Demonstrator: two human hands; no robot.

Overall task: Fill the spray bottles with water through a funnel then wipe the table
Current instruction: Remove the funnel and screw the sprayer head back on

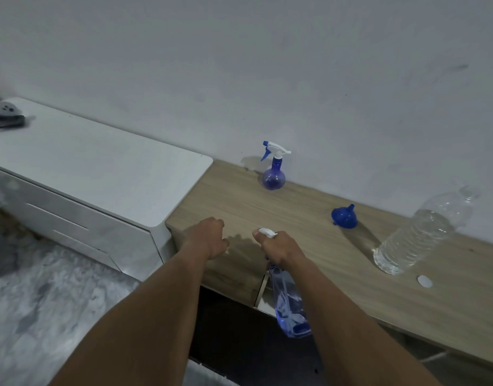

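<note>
1. Along a white wall (239, 65), the wood-grain counter (267, 207) carries a round blue spray bottle (273, 174) at the far side. To its right are a tipped blue funnel (344, 217), an uncapped water bottle (418, 232) and a white cap (424, 281).
2. A white drawer cabinet (86, 168) stands to the left.
3. At the near edge, the right hand (281, 247) has its fingers wrapped round the head of a tall spray bottle (288, 302). The left hand (206, 236) has its fingers curled, holding nothing.

A: Where does the camera sit?
B: On the person's head. It is a single wide-angle view, facing forward and down.
A: How near is it?
B: Close. Both forearms run up from the bottom edge to the left hand (206, 236) and right hand (278, 246) at the bench's (309, 215) near edge.
A: And farther off?
B: The wall (239, 65) fills the upper half. The bench slants down to the right.
</note>
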